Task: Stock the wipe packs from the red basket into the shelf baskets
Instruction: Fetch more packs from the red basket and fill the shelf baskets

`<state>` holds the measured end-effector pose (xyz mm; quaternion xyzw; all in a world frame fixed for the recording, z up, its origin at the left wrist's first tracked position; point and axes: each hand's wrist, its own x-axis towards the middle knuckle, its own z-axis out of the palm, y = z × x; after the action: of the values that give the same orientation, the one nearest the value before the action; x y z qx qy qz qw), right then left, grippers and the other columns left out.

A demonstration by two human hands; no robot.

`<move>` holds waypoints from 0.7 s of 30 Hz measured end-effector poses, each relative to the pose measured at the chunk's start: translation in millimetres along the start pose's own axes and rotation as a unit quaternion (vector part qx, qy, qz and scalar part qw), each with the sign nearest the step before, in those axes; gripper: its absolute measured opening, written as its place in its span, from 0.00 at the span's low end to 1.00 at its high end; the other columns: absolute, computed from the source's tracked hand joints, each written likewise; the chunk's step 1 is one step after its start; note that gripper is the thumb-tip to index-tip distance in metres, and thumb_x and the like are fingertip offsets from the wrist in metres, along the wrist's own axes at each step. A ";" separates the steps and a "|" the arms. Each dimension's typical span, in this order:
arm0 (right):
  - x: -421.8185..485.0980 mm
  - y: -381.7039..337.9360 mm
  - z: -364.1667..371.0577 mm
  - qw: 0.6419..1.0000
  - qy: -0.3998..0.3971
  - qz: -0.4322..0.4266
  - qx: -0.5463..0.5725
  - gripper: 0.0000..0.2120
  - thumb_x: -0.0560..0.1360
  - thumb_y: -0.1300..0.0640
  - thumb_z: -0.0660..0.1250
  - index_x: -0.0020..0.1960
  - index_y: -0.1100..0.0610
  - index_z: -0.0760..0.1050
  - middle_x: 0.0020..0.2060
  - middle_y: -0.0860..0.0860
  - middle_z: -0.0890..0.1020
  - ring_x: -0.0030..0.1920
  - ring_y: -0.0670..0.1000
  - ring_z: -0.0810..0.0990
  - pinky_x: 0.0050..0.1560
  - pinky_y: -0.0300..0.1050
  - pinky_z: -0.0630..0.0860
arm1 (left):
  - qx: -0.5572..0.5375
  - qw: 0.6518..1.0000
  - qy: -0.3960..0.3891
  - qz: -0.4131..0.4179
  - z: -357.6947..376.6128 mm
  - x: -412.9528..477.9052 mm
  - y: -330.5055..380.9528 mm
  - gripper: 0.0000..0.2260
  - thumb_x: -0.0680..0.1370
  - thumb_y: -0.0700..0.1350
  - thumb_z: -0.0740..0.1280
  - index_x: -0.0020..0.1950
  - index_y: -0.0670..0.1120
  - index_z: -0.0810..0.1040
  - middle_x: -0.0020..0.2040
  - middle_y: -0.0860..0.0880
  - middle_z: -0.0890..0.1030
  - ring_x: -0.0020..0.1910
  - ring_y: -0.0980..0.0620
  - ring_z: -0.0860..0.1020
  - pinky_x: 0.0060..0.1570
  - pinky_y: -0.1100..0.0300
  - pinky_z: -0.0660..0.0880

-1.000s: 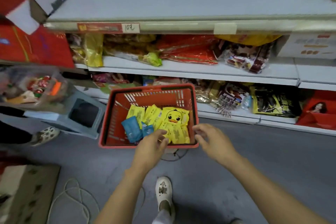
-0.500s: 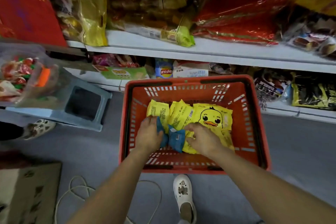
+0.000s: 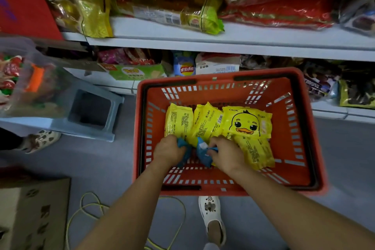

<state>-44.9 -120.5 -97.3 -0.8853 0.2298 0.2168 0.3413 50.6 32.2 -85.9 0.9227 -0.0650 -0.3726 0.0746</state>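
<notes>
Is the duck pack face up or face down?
Face up: the duck pack shows its duck picture, lying in the red basket.

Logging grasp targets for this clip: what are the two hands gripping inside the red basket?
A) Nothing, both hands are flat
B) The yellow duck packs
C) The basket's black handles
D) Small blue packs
D: the left hand and the right hand each have fingers curled round a blue pack, while the yellow packs lie beyond them in the red basket.

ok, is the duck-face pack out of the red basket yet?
No, the duck-face pack lies face up inside the red basket.
</notes>
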 end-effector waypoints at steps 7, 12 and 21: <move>-70.7 23.0 -57.5 0.972 0.143 -0.003 0.185 0.10 0.72 0.58 0.70 0.38 0.51 0.69 0.36 0.45 0.77 0.40 0.50 0.76 0.41 0.47 0.72 | -0.349 0.935 0.047 -0.036 -8.5 -87.7 46.4 0.13 0.80 0.43 0.63 0.63 0.40 0.70 0.50 0.42 0.79 0.41 0.47 0.79 0.38 0.54 0.78; -143.9 45.0 -99.4 0.949 0.232 -0.152 0.150 0.11 0.69 0.62 0.70 0.47 0.51 0.73 0.44 0.44 0.79 0.49 0.47 0.77 0.49 0.45 0.74 | -0.589 0.808 -0.003 -0.036 -1.5 -168.6 134.0 0.03 0.81 0.41 0.62 0.50 0.45 0.75 0.46 0.42 0.82 0.39 0.47 0.81 0.40 0.56 0.78; -268.0 131.4 -208.8 0.908 0.294 -0.272 0.123 0.10 0.76 0.51 0.62 0.50 0.55 0.80 0.60 0.47 0.79 0.65 0.47 0.73 0.65 0.37 0.67 | -0.672 0.736 -0.006 0.079 27.6 -292.5 274.8 0.13 0.76 0.35 0.69 0.59 0.39 0.73 0.50 0.38 0.81 0.39 0.48 0.81 0.34 0.59 0.79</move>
<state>-284.9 -285.0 121.9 -0.8882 0.0949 -0.1848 0.4097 -195.2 -188.4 143.9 0.6219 0.1293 -0.3173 0.7042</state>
